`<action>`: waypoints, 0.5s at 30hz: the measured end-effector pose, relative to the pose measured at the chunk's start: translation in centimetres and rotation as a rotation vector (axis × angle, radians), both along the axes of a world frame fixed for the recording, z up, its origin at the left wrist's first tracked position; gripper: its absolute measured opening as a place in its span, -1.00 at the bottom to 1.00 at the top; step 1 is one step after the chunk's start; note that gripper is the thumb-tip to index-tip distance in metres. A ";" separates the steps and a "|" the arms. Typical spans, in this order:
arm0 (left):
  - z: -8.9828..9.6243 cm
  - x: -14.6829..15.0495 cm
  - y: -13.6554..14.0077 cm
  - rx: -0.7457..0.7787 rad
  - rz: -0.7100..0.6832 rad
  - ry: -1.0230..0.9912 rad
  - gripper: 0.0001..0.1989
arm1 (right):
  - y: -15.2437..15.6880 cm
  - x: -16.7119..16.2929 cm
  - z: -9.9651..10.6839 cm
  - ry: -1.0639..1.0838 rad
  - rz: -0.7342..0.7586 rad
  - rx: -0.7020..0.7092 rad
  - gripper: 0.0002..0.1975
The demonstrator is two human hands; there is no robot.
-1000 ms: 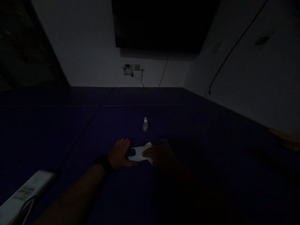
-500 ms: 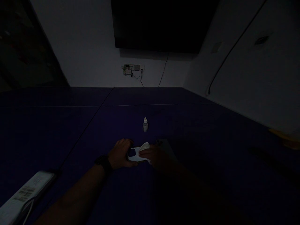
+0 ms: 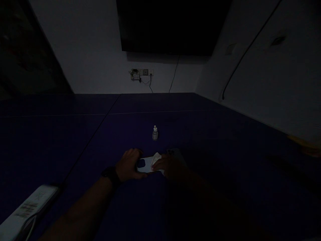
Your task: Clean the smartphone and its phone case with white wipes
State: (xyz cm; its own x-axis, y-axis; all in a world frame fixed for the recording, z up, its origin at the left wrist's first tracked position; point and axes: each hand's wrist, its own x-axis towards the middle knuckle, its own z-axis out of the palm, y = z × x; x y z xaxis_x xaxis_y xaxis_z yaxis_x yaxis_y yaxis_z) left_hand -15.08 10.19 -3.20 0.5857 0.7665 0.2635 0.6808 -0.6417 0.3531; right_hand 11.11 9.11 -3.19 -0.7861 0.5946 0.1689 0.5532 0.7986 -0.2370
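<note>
A pale phone case [image 3: 147, 161] with a dark camera cutout lies on the purple tabletop. My left hand [image 3: 129, 164], with a dark watch at the wrist, grips the case's left end between thumb and fingers. Pressed against the case's surface is a folded white tissue [image 3: 155, 158], held under the fingers of my right hand [image 3: 169, 166]. The right end of the case is hidden by that hand. Just past it lies a dim phone [image 3: 178, 154] with camera lenses, partly covered. Beyond the hands stands a small dropper bottle [image 3: 155, 134], upright with a white cap.
A white power strip [image 3: 32, 206] with a cable rests at the lower left of the purple table [image 3: 125, 127]. Something yellow [image 3: 303, 143] lies by the right wall. At the back are wall sockets [image 3: 141, 72] with cords below a large dark screen [image 3: 170, 26].
My right hand and the tissue have slid slightly to the right along the case, uncovering more of its surface. My left hand keeps its grip.
</note>
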 end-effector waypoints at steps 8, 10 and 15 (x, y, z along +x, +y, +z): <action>0.1 0.0 -0.1 0.000 -0.015 -0.007 -0.27 | 0.4 0.8 -0.3 0.007 -0.067 0.085 -0.57; 0.1 0.0 -0.1 0.001 -0.015 -0.008 -0.27 | 0.4 0.7 -0.5 0.013 0.025 0.055 -0.55; -0.1 -0.1 0.1 -0.003 -0.013 -0.004 -0.27 | 0.3 1.4 0.4 -0.054 -0.054 0.053 -0.57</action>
